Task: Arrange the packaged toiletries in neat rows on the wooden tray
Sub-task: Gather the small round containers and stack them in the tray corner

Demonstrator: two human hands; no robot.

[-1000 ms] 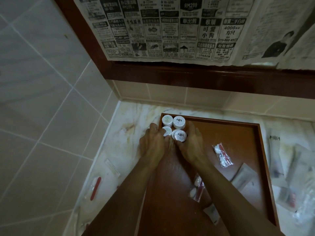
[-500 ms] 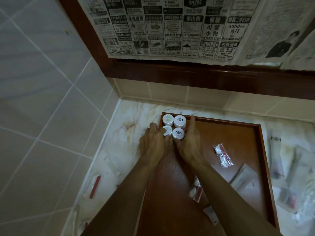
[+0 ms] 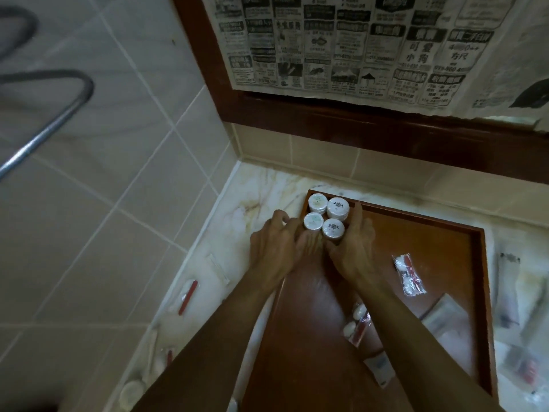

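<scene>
We see a sheet of black-and-white newspaper (image 3: 341, 49) hanging over a dark brown wooden frame (image 3: 326, 126), beige wall tiles (image 3: 118, 144) to the left, a bent grey metal bar (image 3: 44, 126) — blurred — and the pale marbled tabletop (image 3: 267, 185).
</scene>
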